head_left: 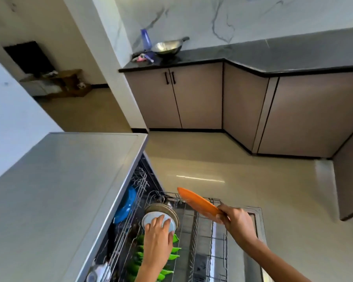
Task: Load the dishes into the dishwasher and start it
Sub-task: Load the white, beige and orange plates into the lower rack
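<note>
Two hands are engaged over the pulled-out lower rack point(202, 237) of the open dishwasher point(143, 200). Left hand point(158, 235) grasps a pale blue bowl point(151, 219) from its near side, fingers curled over the rim, holding it on edge just in front of a stack of grey-brown bowls point(163, 209) standing in the rack; the blue bowl appears to touch that stack, though actual contact cannot be confirmed. Right hand point(236, 218) pinches an orange plate point(198, 202) by its near edge, thumb on top; the plate is tilted and held in the air above the right portion of the rack, extending away from the hand toward the far left and clear of the wire tines. The two hands are apart, the bowl lower and left, the plate higher and right. Green plates point(171, 257) stand in a row in the rack below the left wrist. A blue plate point(127, 204) sits on edge further inside the machine, under the grey worktop point(59, 190). Beyond, on the black counter point(253, 55), a steel wok point(167, 47) stands beside a blue bottle point(146, 39), above beige cabinets point(192, 98).
</note>
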A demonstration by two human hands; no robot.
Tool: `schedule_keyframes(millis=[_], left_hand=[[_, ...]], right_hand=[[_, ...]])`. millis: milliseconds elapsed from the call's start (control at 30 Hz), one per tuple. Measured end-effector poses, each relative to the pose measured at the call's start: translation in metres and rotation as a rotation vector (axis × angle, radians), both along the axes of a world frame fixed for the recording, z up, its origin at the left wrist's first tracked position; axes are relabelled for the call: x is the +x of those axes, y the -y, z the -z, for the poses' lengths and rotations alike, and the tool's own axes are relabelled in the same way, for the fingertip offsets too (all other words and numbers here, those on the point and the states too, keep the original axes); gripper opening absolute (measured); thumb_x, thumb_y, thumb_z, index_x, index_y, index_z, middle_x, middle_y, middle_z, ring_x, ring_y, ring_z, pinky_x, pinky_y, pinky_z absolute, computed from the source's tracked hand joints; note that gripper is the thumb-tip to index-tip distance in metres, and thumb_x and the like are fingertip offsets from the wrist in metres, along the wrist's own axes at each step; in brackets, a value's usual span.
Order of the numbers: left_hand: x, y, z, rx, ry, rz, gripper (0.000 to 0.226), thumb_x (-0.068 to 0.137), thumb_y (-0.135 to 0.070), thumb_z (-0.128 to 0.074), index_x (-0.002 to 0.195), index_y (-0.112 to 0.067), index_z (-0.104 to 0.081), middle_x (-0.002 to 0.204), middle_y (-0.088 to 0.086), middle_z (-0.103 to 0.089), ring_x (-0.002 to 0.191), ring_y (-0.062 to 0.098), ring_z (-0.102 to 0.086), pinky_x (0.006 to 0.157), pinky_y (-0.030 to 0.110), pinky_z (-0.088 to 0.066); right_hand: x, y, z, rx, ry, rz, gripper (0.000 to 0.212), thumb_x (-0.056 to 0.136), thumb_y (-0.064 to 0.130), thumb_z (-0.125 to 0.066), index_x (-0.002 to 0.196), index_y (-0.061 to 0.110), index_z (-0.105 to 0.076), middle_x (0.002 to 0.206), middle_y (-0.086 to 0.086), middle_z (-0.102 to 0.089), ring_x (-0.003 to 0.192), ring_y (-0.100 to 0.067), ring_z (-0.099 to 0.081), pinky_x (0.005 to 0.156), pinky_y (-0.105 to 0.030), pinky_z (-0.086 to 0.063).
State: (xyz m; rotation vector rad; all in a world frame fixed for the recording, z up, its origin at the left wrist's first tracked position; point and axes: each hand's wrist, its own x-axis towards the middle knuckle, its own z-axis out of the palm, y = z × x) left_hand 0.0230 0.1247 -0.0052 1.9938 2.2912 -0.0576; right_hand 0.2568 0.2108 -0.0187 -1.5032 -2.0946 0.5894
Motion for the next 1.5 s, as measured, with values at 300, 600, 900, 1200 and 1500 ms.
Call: schedule_keyframes(millis=[300, 600, 900, 1200, 1500], left_hand=[[-0.080, -0.088, 0.181, -0.416, -0.033, 0.072, 0.061, 0.070, -0.040, -0.079, 0.120, -0.010, -0.064, 0.134, 0.012, -0.055, 0.113, 0.029, -0.058, 0.091, 0.049, -0.045], [-0.119, -0.164, 0.296, -0.470, -0.205, 0.158, 0.068, 0.099, -0.042, -0.036, 0.152, -0.023, 0.002, 0.156, 0.006, 0.017, 0.144, 0.029, 0.012, 0.113, 0.051, 0.008], [-0.133, -0.145, 0.338, -0.161, -0.002, 0.133, 0.076, 0.037, -0.039, -0.092, 0.108, -0.021, -0.072, 0.119, 0.012, -0.065, 0.110, 0.035, -0.060, 0.092, 0.052, -0.034], [-0.137, -0.113, 0.341, -0.147, 0.092, 0.137, 0.106, 0.028, -0.035, -0.083, 0.127, -0.027, -0.046, 0.159, -0.004, 0.004, 0.146, 0.019, 0.001, 0.089, 0.051, -0.028], [-0.137, -0.109, 0.345, -0.132, 0.065, 0.125, 0.113, 0.024, -0.031, -0.087, 0.128, -0.028, -0.045, 0.156, 0.000, -0.011, 0.145, 0.023, -0.003, 0.111, 0.047, -0.007]], right_hand=[[-0.085, -0.108, 0.140, -0.176, 0.027, -0.036, 0.011, 0.083, 0.025, -0.066, 0.093, 0.027, -0.070, 0.077, 0.003, -0.071, 0.071, -0.020, -0.065, 0.055, -0.028, -0.043], [-0.151, -0.159, 0.242, -0.276, 0.014, -0.106, 0.012, 0.085, 0.028, -0.060, 0.095, 0.025, -0.066, 0.085, -0.002, -0.070, 0.086, -0.029, -0.062, 0.062, -0.033, -0.042], [-0.192, -0.196, 0.270, -0.413, 0.043, -0.216, 0.007, 0.083, 0.024, -0.060, 0.089, 0.020, -0.064, 0.082, -0.005, -0.068, 0.084, -0.029, -0.060, 0.061, -0.033, -0.039], [-0.227, -0.202, 0.280, -0.442, 0.134, -0.325, 0.015, 0.089, 0.017, -0.055, 0.098, 0.023, -0.066, 0.093, -0.003, -0.069, 0.087, -0.024, -0.063, 0.068, -0.030, -0.046], [-0.239, -0.215, 0.270, -0.393, 0.117, -0.344, 0.012, 0.089, 0.022, -0.058, 0.098, 0.019, -0.066, 0.092, -0.005, -0.068, 0.084, -0.024, -0.058, 0.060, -0.026, -0.030]])
